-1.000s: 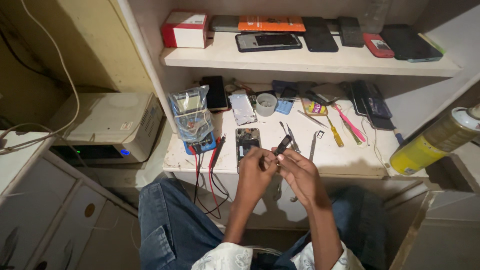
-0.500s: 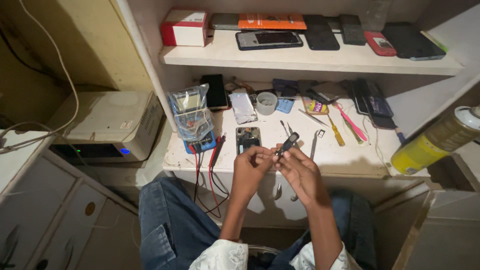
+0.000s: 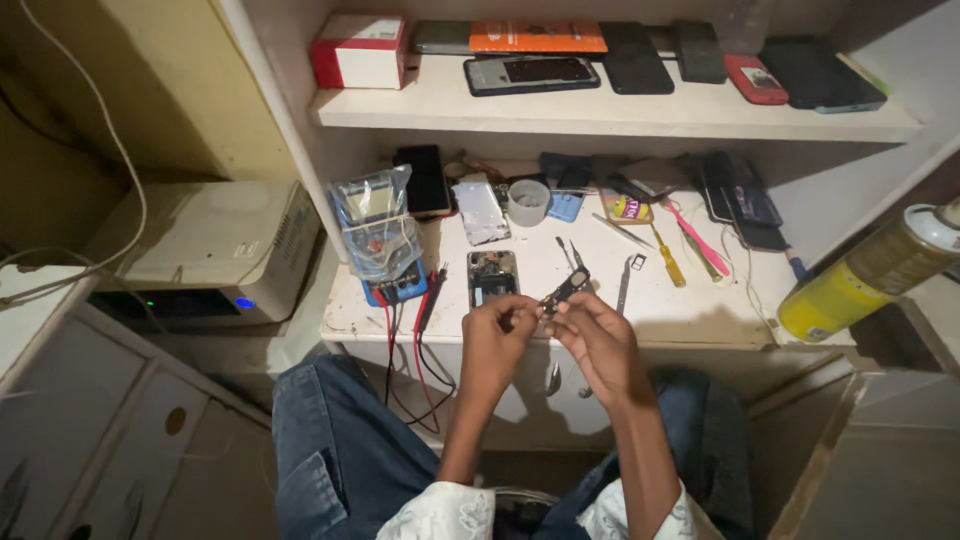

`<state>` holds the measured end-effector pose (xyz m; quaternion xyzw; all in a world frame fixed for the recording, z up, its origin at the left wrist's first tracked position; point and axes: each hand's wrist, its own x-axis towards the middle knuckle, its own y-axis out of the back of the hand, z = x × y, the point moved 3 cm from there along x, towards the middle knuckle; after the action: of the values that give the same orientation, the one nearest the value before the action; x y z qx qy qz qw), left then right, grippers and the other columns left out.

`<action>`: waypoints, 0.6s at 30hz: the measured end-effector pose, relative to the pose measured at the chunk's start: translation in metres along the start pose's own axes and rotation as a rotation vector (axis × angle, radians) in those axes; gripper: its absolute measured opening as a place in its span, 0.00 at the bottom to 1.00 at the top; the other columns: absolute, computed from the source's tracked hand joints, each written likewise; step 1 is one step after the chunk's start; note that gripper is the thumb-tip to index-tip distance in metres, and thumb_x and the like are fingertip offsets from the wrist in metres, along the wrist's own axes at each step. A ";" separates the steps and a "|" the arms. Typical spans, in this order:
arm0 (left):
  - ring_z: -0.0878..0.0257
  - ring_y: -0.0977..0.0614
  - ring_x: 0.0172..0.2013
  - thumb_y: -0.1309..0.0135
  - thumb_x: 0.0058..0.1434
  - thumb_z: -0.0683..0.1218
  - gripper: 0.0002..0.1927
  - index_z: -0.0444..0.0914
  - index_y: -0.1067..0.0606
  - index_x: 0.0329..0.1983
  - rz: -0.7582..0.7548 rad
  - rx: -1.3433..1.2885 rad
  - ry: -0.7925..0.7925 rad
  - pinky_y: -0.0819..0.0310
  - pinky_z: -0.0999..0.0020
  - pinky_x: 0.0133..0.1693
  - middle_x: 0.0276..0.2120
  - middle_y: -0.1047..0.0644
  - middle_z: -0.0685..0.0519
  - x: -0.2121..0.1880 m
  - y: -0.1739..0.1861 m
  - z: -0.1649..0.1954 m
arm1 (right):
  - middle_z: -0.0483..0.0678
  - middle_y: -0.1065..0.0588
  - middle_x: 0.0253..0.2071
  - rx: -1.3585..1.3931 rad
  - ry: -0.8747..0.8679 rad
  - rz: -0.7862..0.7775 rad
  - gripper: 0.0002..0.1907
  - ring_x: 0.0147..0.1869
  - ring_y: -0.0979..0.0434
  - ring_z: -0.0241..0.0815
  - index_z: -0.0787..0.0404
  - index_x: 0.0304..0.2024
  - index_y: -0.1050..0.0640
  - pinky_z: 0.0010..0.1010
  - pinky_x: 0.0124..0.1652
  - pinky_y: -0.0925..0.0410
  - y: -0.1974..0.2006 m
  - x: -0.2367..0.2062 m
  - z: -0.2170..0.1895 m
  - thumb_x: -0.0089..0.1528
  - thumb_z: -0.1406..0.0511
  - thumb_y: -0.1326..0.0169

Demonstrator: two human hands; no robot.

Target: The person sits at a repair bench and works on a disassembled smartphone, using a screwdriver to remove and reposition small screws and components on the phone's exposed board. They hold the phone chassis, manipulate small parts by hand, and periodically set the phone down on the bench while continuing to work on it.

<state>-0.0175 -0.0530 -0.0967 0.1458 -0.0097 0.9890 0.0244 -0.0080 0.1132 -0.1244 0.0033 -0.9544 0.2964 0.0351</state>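
My left hand [image 3: 497, 340] and my right hand [image 3: 597, 340] are raised together in front of the white bench [image 3: 660, 310]. Between their fingertips they pinch a small dark phone part [image 3: 566, 291], a thin board strip that sticks up to the right. An opened phone [image 3: 492, 277] with its insides showing lies on the bench just behind my hands. Tweezers [image 3: 569, 254] and a small metal tool [image 3: 626, 281] lie beside it.
A multimeter [image 3: 395, 285] in a plastic bag stands at the bench's left, its red and black leads hanging down. Screwdrivers [image 3: 668, 257], a white cup [image 3: 528, 201] and phones lie behind. Several phones and a red-and-white box [image 3: 358, 50] fill the upper shelf. A yellow spray can [image 3: 868, 275] leans right.
Both hands stay together in front of the bench. The small part has tilted slightly between the fingertips; nothing else has moved.
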 end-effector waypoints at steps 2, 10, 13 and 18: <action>0.71 0.22 0.27 0.42 0.61 0.39 0.07 0.31 0.17 0.40 0.010 0.081 0.011 0.28 0.74 0.31 0.27 0.18 0.51 0.001 0.001 0.000 | 0.53 0.22 0.43 -0.013 0.005 0.001 0.04 0.49 0.21 0.44 0.67 0.43 0.25 0.37 0.52 0.28 0.002 -0.001 -0.001 0.68 0.73 0.51; 0.71 0.23 0.28 0.43 0.60 0.39 0.08 0.29 0.19 0.39 -0.004 0.043 -0.003 0.27 0.75 0.32 0.28 0.19 0.52 0.002 0.005 0.001 | 0.52 0.22 0.42 -0.017 -0.001 -0.021 0.06 0.47 0.20 0.44 0.68 0.44 0.24 0.36 0.48 0.27 -0.004 0.001 0.000 0.68 0.73 0.53; 0.71 0.22 0.29 0.45 0.61 0.38 0.08 0.28 0.19 0.39 -0.046 -0.018 -0.018 0.25 0.75 0.33 0.29 0.19 0.53 0.001 0.007 -0.003 | 0.52 0.22 0.41 -0.021 -0.001 -0.005 0.06 0.46 0.19 0.44 0.68 0.43 0.24 0.36 0.46 0.27 -0.004 0.000 0.001 0.68 0.73 0.53; 0.71 0.19 0.32 0.47 0.65 0.38 0.08 0.27 0.20 0.40 -0.144 -0.156 0.030 0.24 0.76 0.36 0.31 0.17 0.52 0.004 0.003 -0.018 | 0.53 0.22 0.42 -0.034 0.007 -0.004 0.06 0.46 0.20 0.44 0.70 0.45 0.25 0.36 0.44 0.28 -0.005 -0.004 -0.002 0.69 0.73 0.52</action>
<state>-0.0261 -0.0557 -0.1126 0.1290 -0.0758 0.9830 0.1067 -0.0037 0.1098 -0.1202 0.0034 -0.9591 0.2802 0.0391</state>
